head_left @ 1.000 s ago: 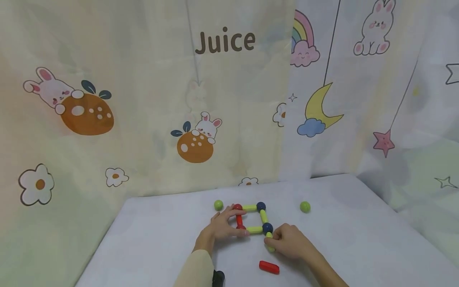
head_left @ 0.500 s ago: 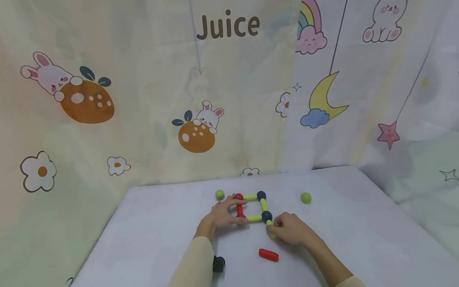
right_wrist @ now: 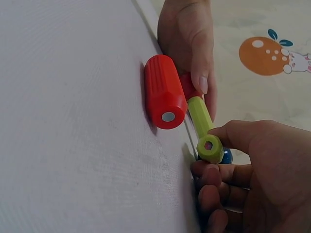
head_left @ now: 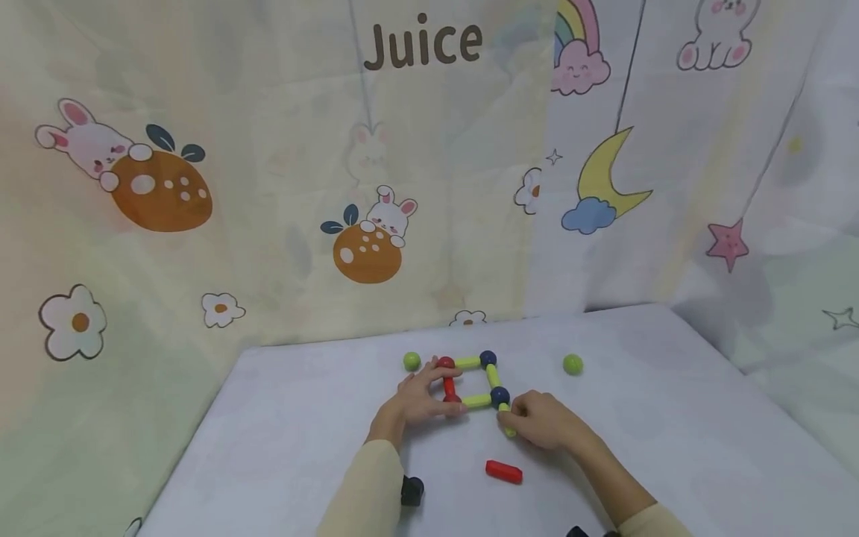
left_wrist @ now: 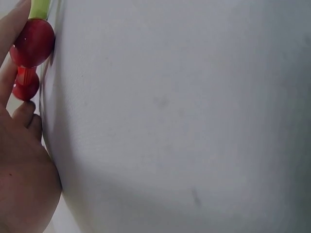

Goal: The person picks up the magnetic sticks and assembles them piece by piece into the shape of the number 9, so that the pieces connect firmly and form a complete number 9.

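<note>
A square of magnetic sticks and balls lies on the white table, with yellow-green sticks (head_left: 477, 401), one red stick (head_left: 449, 386), red balls (head_left: 446, 362) on the left and navy balls (head_left: 488, 359) on the right. My left hand (head_left: 414, 400) holds its red side, thumb by the near red ball (left_wrist: 34, 43) and a finger across the far end. With thumb and fingers, my right hand (head_left: 542, 420) pinches another yellow-green stick (right_wrist: 210, 149). That stick meets the near navy ball (head_left: 499, 396) and points toward the table's front. The fingers partly cover it in the head view.
A loose red stick (head_left: 503, 471) lies nearer the front, between the forearms. One green ball (head_left: 411, 362) sits behind my left hand, another (head_left: 573, 364) at the back right. A black object (head_left: 412, 491) shows beside the left sleeve. A printed cloth (head_left: 268, 186) hangs behind the table.
The head view has tilted down, so everything sits higher in it. The pinched stick has turned slightly, its free end swinging a little right. The left hand keeps its hold on the square.
</note>
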`<act>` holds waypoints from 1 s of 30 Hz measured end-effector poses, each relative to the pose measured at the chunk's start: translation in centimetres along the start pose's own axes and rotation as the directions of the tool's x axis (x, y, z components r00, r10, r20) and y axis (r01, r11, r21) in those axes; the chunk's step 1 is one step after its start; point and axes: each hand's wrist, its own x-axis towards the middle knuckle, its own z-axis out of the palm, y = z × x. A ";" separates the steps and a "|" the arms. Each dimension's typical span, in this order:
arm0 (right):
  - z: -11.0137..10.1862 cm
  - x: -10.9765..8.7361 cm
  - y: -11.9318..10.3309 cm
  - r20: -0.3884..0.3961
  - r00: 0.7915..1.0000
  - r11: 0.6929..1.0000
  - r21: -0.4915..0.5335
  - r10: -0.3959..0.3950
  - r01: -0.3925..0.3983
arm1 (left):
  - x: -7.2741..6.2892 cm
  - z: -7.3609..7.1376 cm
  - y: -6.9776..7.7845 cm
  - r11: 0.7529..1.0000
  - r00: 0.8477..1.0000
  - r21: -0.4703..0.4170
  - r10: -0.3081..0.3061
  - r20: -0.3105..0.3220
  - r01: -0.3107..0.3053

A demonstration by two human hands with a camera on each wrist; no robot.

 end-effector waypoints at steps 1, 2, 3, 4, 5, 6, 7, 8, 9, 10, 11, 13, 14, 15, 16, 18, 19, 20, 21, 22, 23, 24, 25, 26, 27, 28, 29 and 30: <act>0.0 -0.1 0.1 0.000 1.000 1.000 0.003 -0.001 0.001 | 0.0 0.1 0.0 1.000 1.000 0.001 0.002 0.001 -0.002; 0.0 -0.1 0.1 0.002 1.000 1.000 0.010 0.000 0.000 | 0.1 0.2 0.0 1.000 1.000 -0.001 0.004 0.002 -0.004; 0.1 -0.2 0.2 0.005 1.000 1.000 0.014 0.001 -0.001 | 0.1 0.3 0.0 1.000 1.000 -0.002 0.008 0.003 -0.008; 0.1 -0.2 0.3 0.009 1.000 1.000 0.015 0.003 -0.003 | 0.2 0.4 0.0 1.000 1.000 -0.002 0.012 0.005 -0.012; 0.1 -0.1 0.3 0.011 1.000 1.000 0.019 0.006 -0.006 | 0.2 0.4 0.0 1.000 1.000 -0.002 0.019 0.006 -0.019; 0.1 -0.1 0.3 0.013 1.000 1.000 0.018 0.003 -0.003 | 0.2 0.4 0.1 1.000 1.000 -0.005 0.021 0.005 -0.021; 0.1 0.0 0.3 0.014 1.000 1.000 0.015 -0.004 0.004 | 0.2 0.3 0.1 1.000 1.000 -0.005 0.023 0.003 -0.023; 0.1 0.1 0.3 0.019 1.000 1.000 0.013 -0.012 0.012 | 0.2 0.3 0.2 1.000 1.000 -0.007 0.023 0.001 -0.023; 0.0 0.2 0.3 0.026 0.999 1.000 0.009 -0.022 0.021 | 0.1 0.2 0.2 1.000 1.000 -0.006 0.027 0.000 -0.027; -0.2 0.3 0.3 0.032 0.999 1.000 0.004 -0.031 0.031 | 0.1 0.1 0.2 1.000 1.000 -0.003 0.030 0.000 -0.030; -0.3 0.4 0.2 0.042 0.998 0.999 0.001 -0.041 0.041 | 0.0 0.0 0.3 0.999 0.999 -0.002 0.032 0.000 -0.032; -0.7 0.4 0.0 0.063 0.996 0.998 -0.001 -0.058 0.058 | -0.1 -0.1 0.3 0.999 0.999 -0.003 0.032 0.001 -0.032; -0.8 0.4 -0.1 0.072 0.996 0.998 -0.002 -0.060 0.060 | -0.1 -0.2 0.3 0.999 0.999 -0.008 0.033 0.001 -0.033; -1.0 0.4 -0.2 0.079 0.995 0.998 -0.006 -0.061 0.062 | -0.2 -0.2 0.4 0.999 0.999 -0.011 0.034 0.001 -0.034; -1.2 0.4 -0.2 0.083 0.995 0.998 -0.014 -0.061 0.062 | -0.2 -0.3 0.4 0.999 1.000 -0.013 0.030 0.000 -0.030; -1.5 0.5 -0.2 0.075 0.996 0.998 -0.028 -0.051 0.053 | -0.2 -0.3 0.4 1.000 1.000 -0.018 0.023 -0.006 -0.023; -1.6 0.5 -0.1 0.057 0.997 0.998 -0.041 -0.052 0.054 | -0.2 -0.3 0.4 1.000 1.000 -0.019 0.023 -0.009 -0.023; -1.8 0.6 0.0 0.034 0.998 0.997 -0.055 -0.052 0.054 | -0.2 -0.3 0.4 1.000 1.000 -0.020 0.023 -0.011 -0.024; -2.0 0.6 0.2 0.007 0.999 0.996 -0.067 -0.051 0.051 | -0.1 -0.2 0.3 0.999 1.000 -0.019 0.025 -0.011 -0.025; -2.3 0.7 0.4 -0.024 0.998 0.996 -0.077 -0.052 0.050 | 0.0 -0.2 0.3 0.999 1.000 -0.018 0.027 -0.011 -0.027; -2.6 0.8 0.6 -0.052 0.997 0.995 -0.081 -0.059 0.055 | 0.0 -0.1 0.3 0.999 1.000 -0.017 0.027 -0.011 -0.027; -2.9 0.9 0.9 -0.076 0.994 0.994 -0.085 -0.075 0.069 | 0.1 -0.1 0.3 0.999 1.000 -0.017 0.027 -0.011 -0.027; -3.2 0.9 1.1 -0.091 0.991 0.992 -0.090 -0.094 0.086 | 0.1 -0.1 0.3 1.000 1.000 -0.014 0.027 -0.011 -0.027; -3.5 0.9 1.4 -0.096 0.989 0.991 -0.090 -0.111 0.103 | 0.1 -0.1 0.3 1.000 1.000 -0.013 0.026 -0.011 -0.026; -3.7 0.9 1.6 -0.096 0.986 0.988 -0.093 -0.133 0.124 | 0.1 -0.1 0.2 1.000 1.000 -0.011 0.025 -0.011 -0.025; -4.0 0.9 1.9 -0.093 0.983 0.984 -0.097 -0.157 0.148 | 0.1 -0.1 0.2 1.000 1.000 -0.009 0.025 -0.011 -0.025; -4.2 0.9 2.2 -0.089 0.979 0.979 -0.104 -0.183 0.174 | 0.1 -0.1 0.2 1.000 1.000 -0.008 0.023 -0.011 -0.024; -4.4 0.9 2.5 -0.083 0.975 0.974 -0.111 -0.208 0.199 | 0.1 -0.1 0.2 1.000 1.000 -0.010 0.021 -0.011 -0.021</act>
